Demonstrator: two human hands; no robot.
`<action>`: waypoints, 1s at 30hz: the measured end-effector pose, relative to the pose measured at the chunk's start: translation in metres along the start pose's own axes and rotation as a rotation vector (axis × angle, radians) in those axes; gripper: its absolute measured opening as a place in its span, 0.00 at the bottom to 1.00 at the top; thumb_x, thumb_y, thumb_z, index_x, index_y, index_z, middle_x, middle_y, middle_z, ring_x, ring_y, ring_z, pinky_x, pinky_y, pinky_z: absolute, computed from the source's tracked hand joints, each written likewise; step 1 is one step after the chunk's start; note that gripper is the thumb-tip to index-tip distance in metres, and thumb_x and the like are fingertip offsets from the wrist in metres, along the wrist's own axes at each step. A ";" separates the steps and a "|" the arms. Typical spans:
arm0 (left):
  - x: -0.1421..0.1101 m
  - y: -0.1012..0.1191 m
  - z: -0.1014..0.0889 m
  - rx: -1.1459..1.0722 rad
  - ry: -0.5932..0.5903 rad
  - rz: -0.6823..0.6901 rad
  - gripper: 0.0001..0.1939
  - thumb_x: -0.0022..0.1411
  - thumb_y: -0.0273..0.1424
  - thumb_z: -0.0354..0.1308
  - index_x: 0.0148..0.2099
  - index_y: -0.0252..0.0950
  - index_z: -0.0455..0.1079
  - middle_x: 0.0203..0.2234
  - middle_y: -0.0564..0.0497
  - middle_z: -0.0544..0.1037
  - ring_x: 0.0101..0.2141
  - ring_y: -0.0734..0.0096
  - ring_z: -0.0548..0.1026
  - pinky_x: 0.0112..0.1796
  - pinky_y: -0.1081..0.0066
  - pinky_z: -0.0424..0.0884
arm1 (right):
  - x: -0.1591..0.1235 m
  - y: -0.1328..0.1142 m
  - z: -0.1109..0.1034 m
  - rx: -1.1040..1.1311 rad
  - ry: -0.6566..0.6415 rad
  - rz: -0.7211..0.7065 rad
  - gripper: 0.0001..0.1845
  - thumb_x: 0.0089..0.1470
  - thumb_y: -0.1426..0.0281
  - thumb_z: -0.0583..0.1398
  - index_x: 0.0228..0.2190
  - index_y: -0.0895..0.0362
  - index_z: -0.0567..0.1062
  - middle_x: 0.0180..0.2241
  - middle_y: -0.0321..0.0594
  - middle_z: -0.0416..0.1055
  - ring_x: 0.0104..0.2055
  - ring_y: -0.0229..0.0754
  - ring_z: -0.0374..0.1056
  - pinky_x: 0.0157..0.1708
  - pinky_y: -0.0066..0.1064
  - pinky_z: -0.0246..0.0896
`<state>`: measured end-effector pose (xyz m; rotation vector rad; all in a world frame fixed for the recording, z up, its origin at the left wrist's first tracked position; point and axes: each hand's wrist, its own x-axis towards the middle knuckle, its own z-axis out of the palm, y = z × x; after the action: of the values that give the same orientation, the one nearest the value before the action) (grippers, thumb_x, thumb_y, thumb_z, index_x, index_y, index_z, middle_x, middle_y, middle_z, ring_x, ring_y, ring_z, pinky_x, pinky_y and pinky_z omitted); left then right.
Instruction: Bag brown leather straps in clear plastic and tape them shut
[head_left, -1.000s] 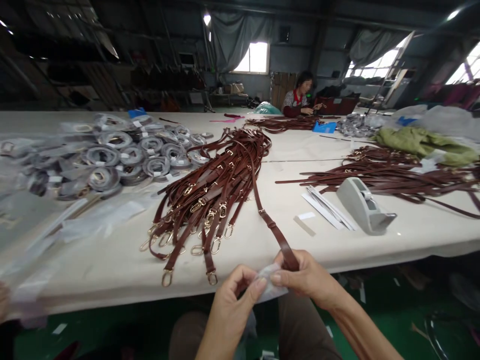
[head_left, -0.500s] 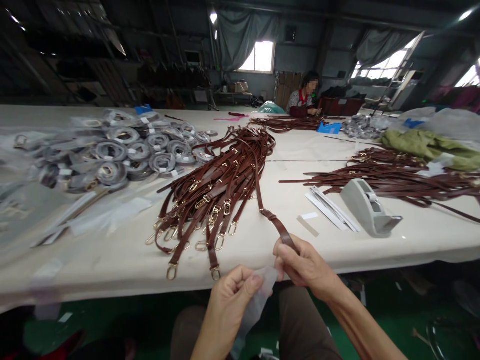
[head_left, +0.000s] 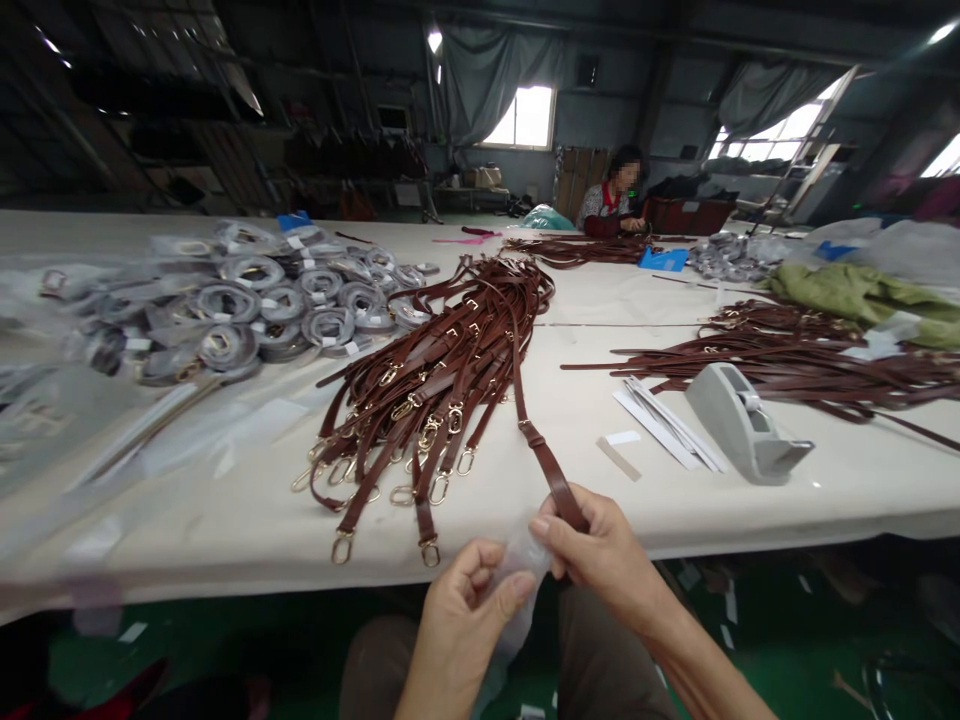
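Just off the table's front edge, my left hand (head_left: 476,600) pinches a thin translucent plastic sleeve (head_left: 525,565) between thumb and fingers. Beside it, my right hand (head_left: 592,550) is closed on a brown leather strap (head_left: 555,475), and its thumb lies against the sleeve. The end of this strap is hidden in the right hand; its other part runs up to a large bundle of brown straps (head_left: 450,360). Gold oval clasps hang from the bundle's near ends.
Coiled straps in clear bags (head_left: 247,310) are heaped at the left. A grey tape dispenser (head_left: 742,420) stands right of white paper strips (head_left: 664,425). More brown straps (head_left: 757,360) lie at the right near a green cloth (head_left: 855,295). Across the table sits another person (head_left: 611,200).
My left hand has turned a little and its fingers have shifted on the sleeve. The right thumb has moved over toward the sleeve. The view has shifted slightly.
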<state>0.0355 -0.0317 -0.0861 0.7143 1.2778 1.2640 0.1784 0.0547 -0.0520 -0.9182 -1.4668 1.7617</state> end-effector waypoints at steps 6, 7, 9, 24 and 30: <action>-0.001 0.005 -0.010 0.022 0.027 -0.014 0.21 0.51 0.48 0.69 0.31 0.32 0.75 0.23 0.51 0.76 0.25 0.75 0.68 0.28 0.78 0.62 | 0.002 -0.014 -0.013 0.358 0.061 -0.024 0.23 0.62 0.50 0.54 0.31 0.57 0.71 0.15 0.31 0.66 0.11 0.28 0.45 0.12 0.21 0.43; -0.001 0.006 -0.012 0.031 0.014 -0.009 0.22 0.51 0.48 0.69 0.30 0.32 0.76 0.23 0.51 0.76 0.25 0.74 0.68 0.28 0.78 0.62 | 0.002 -0.019 -0.017 0.385 0.059 -0.033 0.21 0.61 0.52 0.57 0.30 0.57 0.72 0.17 0.33 0.68 0.14 0.29 0.52 0.15 0.22 0.49; 0.001 0.007 -0.015 0.045 -0.005 -0.005 0.22 0.51 0.49 0.68 0.30 0.32 0.77 0.23 0.51 0.76 0.25 0.74 0.68 0.27 0.78 0.62 | 0.003 -0.031 -0.026 0.380 0.027 -0.070 0.17 0.56 0.57 0.63 0.30 0.59 0.76 0.25 0.37 0.72 0.23 0.32 0.64 0.24 0.22 0.60; -0.010 0.001 -0.021 0.135 -0.014 0.067 0.20 0.53 0.49 0.66 0.31 0.35 0.76 0.24 0.51 0.76 0.29 0.69 0.70 0.31 0.76 0.64 | 0.012 -0.063 -0.025 0.446 0.012 -0.192 0.10 0.51 0.62 0.69 0.31 0.57 0.81 0.25 0.35 0.70 0.25 0.31 0.65 0.26 0.22 0.60; -0.009 0.000 -0.021 0.144 -0.059 0.041 0.20 0.53 0.49 0.67 0.29 0.35 0.75 0.24 0.51 0.76 0.28 0.71 0.69 0.30 0.77 0.64 | 0.013 -0.059 -0.020 0.399 0.000 -0.205 0.09 0.53 0.63 0.68 0.32 0.57 0.81 0.23 0.35 0.71 0.24 0.30 0.64 0.25 0.20 0.57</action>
<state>0.0169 -0.0450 -0.0887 0.8783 1.3205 1.1841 0.1914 0.0855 0.0024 -0.5419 -1.1061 1.8065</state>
